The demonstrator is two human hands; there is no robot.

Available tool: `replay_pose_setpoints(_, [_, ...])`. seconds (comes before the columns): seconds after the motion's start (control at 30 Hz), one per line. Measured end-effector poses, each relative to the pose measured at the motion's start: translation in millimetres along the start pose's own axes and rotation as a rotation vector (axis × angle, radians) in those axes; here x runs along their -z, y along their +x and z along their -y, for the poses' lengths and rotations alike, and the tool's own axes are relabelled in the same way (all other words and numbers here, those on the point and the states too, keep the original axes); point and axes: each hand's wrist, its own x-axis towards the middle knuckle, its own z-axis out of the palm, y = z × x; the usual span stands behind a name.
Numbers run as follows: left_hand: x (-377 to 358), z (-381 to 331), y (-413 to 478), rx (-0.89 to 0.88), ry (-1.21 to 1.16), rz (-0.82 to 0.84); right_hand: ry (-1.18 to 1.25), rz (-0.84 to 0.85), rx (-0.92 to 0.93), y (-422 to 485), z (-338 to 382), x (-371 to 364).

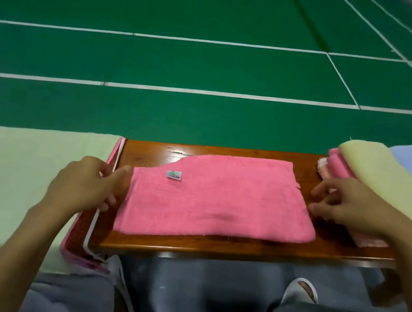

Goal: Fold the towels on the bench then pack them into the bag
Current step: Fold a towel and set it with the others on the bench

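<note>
A pink towel (219, 199) lies folded flat on the wooden bench (211, 249), with a small white label near its upper left corner. My left hand (85, 184) is at the towel's left edge, fingers loosely curled, the thumb touching the edge and nothing held. My right hand (349, 204) hovers at the towel's right edge with its fingers spread and blurred. A pink bag (81, 241) with white piping sits against the bench's left end. A pale green towel (18, 179) lies spread over the bag.
A stack of towels (386, 180) in pink, yellow and lavender sits on the bench's right end, just behind my right hand. My knees in grey trousers and white slippers (299, 291) are below the bench. Green court floor (213, 75) stretches beyond.
</note>
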Motion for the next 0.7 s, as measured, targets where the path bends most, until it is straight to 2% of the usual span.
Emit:
replay_pose_setpoints(0.03, [-6, 1, 6, 0.063, 0.000, -0.033, -0.064, -0.143, -0.025, 6, 5, -8])
replay_pose_setpoints(0.1, [-20, -2, 17, 0.080, -0.040, -0.059, -0.100, -0.361, -0.042, 20, 17, -28])
replay_pose_setpoints(0.17, [-36, -16, 21, 0.020, -0.099, -0.096, -0.078, -0.452, -0.058, 35, 26, -47])
replay_pose_setpoints(0.33, [-58, -47, 21, -0.083, -0.276, -0.131, -0.141, -0.460, -0.119, 59, 33, -71])
replay_pose_setpoints(0.5, [-44, -42, 28, -0.189, -0.770, 0.042, -0.011, -0.465, -0.085, 60, 24, -68])
replay_pose_setpoints(0.57, [-41, -36, 31, -0.201, -0.822, 0.000, 0.033, -0.468, -0.063, 59, 23, -65])
replay_pose_setpoints(0.7, [-47, -36, 25, -0.224, -0.738, -0.164, 0.030, -0.436, -0.020, 56, 26, -56])
